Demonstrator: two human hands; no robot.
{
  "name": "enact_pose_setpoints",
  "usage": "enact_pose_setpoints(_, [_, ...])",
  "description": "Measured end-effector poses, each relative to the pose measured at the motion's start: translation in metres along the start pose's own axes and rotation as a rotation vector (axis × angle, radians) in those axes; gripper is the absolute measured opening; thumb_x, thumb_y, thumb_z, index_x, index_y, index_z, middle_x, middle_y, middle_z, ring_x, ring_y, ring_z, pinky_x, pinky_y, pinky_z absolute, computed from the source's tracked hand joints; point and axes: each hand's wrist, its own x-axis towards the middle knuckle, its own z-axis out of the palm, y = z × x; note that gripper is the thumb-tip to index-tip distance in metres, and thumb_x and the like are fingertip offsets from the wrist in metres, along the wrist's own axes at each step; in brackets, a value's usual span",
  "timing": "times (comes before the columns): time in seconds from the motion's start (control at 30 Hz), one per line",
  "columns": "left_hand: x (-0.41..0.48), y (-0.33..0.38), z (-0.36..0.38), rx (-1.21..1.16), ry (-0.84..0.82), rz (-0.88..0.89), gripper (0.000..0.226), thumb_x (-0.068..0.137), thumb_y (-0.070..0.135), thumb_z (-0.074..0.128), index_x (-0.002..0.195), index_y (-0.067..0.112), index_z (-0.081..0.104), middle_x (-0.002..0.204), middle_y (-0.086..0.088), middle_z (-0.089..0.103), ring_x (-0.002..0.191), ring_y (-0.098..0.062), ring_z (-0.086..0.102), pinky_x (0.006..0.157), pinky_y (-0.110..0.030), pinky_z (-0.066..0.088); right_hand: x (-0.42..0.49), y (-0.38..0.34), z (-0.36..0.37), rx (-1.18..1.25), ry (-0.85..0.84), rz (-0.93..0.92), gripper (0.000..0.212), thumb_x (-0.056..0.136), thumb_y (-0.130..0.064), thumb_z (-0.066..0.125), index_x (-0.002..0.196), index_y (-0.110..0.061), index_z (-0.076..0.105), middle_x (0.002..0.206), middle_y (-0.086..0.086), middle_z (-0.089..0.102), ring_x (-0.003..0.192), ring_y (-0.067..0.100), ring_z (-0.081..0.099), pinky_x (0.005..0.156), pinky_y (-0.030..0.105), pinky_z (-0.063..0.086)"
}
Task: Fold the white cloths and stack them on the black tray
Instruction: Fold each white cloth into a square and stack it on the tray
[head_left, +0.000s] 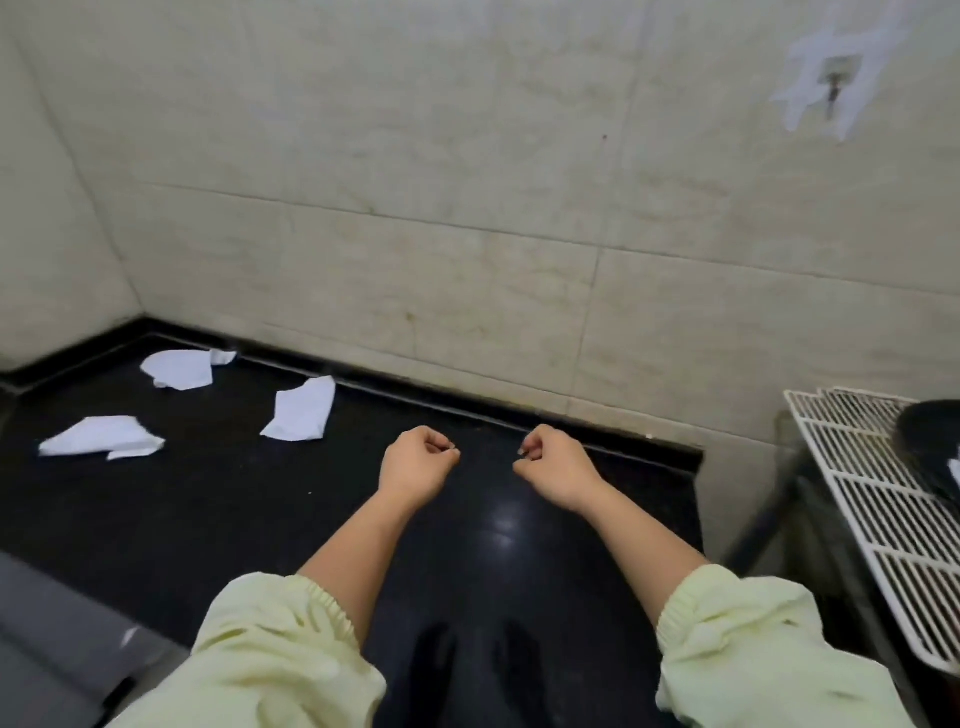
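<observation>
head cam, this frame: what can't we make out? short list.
- Black tray: head view, cut off by the right edge; only a dark curved part shows on the white wire rack. Any stack on it is unseen.
- Left hand and right hand: fingers curled inward; whether they pinch anything is too small to tell.
- Three white cloths: crumpled, motion-blurred; fold state unclear.
- Counter: near edge blurred.

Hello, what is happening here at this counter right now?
A person in pale yellow sleeves holds both hands over a black counter. The left hand and right hand are loosely closed, and nothing visible is in either grip. Three white cloths lie unfolded at the far left: one by the wall, one nearer the hands, one at the left edge. A dark object sits on a white wire rack at right.
</observation>
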Motion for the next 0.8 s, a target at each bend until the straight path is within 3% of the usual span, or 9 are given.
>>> enact_pose_setpoints(0.13, [0.013, -0.063, -0.07, 0.052, 0.073, -0.071, 0.012, 0.083, 0.023, 0.066, 0.091, 0.015, 0.068, 0.084, 0.002, 0.067, 0.086, -0.018, 0.063, 0.075, -0.029, 0.05, 0.015, -0.055, 0.072, -0.015, -0.072, -0.041, 0.015, 0.082, -0.018, 0.064, 0.094, -0.016, 0.056, 0.084, -0.002, 0.059, 0.086, 0.021, 0.059, 0.077, 0.03, 0.047])
enact_pose_setpoints(0.3, [0.039, -0.118, -0.129, 0.112, 0.144, -0.126, 0.012, 0.084, 0.024, 0.064, 0.092, 0.015, 0.066, 0.088, 0.0, 0.067, 0.089, -0.019, 0.063, 0.074, -0.027, 0.046, 0.041, -0.105, 0.138, -0.1, -0.139, -0.115, 0.02, 0.081, -0.023, 0.063, 0.098, -0.015, 0.056, 0.102, 0.004, 0.058, 0.094, 0.023, 0.057, 0.08, 0.031, 0.046])
enact_pose_setpoints(0.6, [0.118, -0.188, -0.178, 0.134, 0.157, -0.184, 0.012, 0.085, 0.022, 0.064, 0.094, 0.014, 0.067, 0.088, 0.001, 0.065, 0.085, -0.017, 0.061, 0.073, -0.025, 0.045, 0.114, -0.156, 0.229, -0.179, -0.218, -0.187, 0.02, 0.085, -0.026, 0.062, 0.1, -0.015, 0.054, 0.106, 0.005, 0.055, 0.096, 0.024, 0.057, 0.083, 0.035, 0.048])
enact_pose_setpoints(0.8, [0.194, -0.237, -0.197, 0.171, 0.086, -0.244, 0.011, 0.086, 0.02, 0.064, 0.095, 0.014, 0.066, 0.089, 0.003, 0.066, 0.087, -0.016, 0.062, 0.073, -0.024, 0.043, 0.186, -0.171, 0.294, -0.166, -0.268, -0.112, 0.017, 0.087, -0.026, 0.061, 0.1, -0.018, 0.053, 0.107, 0.002, 0.054, 0.096, 0.021, 0.056, 0.083, 0.035, 0.049])
